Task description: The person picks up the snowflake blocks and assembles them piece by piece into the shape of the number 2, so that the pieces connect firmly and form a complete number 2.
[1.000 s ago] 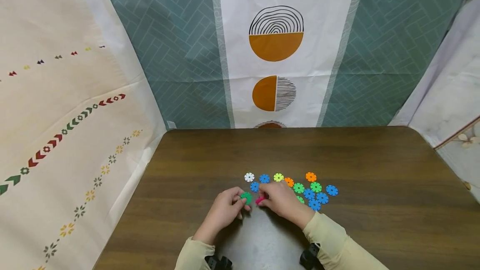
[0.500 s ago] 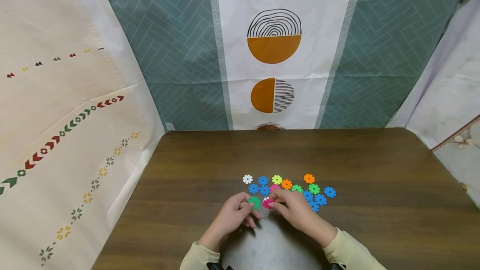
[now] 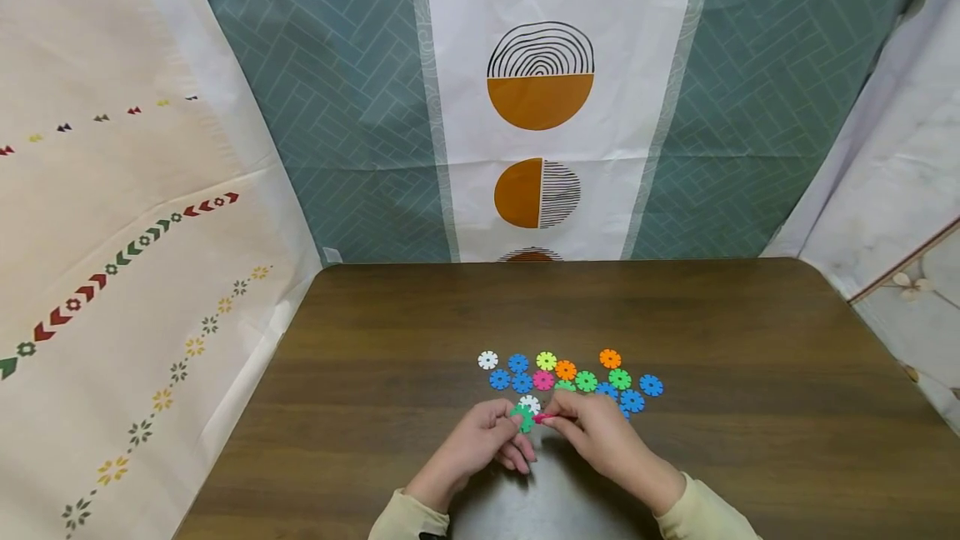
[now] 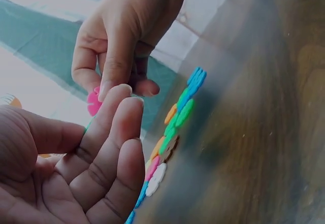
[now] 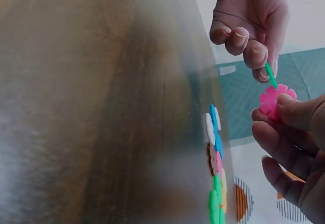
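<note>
My left hand [image 3: 491, 438] pinches a green notched plastic disc [image 3: 522, 418] between thumb and forefinger, with the other fingers loosely bent below. Facing it, my right hand [image 3: 603, 432] pinches a pink notched disc [image 3: 542, 418], turned edge-on in the head view. In the right wrist view the thin edge of the green disc [image 5: 270, 74] meets the rim of the pink disc [image 5: 269, 101]. Whether their slots interlock cannot be made out. Most of the green one is hidden behind my fingers in the left wrist view. Both discs are held above the table.
Several loose notched discs lie just beyond my hands, among them a white disc [image 3: 488, 360], a pink disc [image 3: 543, 380], an orange disc [image 3: 610, 358] and a blue disc [image 3: 651, 385]. The brown wooden table [image 3: 360, 332] ends at a patterned cloth backdrop [image 3: 375, 107].
My hands have come together, closing the gap between the green and pink discs. The pink disc has turned from face-on to edge-on in the head view.
</note>
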A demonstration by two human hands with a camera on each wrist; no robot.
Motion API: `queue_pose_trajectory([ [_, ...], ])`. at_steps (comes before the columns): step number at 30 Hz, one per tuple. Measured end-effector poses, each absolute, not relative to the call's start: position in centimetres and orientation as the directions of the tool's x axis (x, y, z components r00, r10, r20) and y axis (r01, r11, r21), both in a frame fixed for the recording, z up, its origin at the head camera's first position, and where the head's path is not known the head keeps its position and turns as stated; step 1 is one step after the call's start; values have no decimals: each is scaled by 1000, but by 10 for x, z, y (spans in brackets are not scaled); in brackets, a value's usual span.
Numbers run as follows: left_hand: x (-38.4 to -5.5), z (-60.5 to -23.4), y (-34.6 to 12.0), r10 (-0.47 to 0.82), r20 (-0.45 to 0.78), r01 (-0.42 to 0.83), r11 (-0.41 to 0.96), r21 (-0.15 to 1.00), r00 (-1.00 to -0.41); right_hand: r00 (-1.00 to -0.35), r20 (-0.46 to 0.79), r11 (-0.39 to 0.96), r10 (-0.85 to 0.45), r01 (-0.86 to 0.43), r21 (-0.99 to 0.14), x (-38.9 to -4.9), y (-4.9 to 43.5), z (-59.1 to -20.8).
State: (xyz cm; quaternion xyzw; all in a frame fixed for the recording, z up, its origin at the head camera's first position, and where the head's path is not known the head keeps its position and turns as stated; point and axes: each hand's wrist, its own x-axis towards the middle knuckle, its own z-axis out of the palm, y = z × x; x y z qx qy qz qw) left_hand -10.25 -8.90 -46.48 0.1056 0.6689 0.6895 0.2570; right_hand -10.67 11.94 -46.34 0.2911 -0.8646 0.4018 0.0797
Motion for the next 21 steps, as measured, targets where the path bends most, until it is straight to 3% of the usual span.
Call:
queue_pose_trajectory([
  [12, -97, -468, -77, 493, -261, -286, 25, 958, -830, -716, 555, 590, -424, -683, -431, -100, 118, -476],
  [18, -97, -470, -77, 490, -262, -268, 59, 962, -832, -730, 519, 591, -443, -674, -443, -101, 118, -472],
  [21, -97, -468, -77, 465, -227, -200, 107, 974, -856, -749, 499, 593, -436, -657, -467, -102, 118, -470],
])
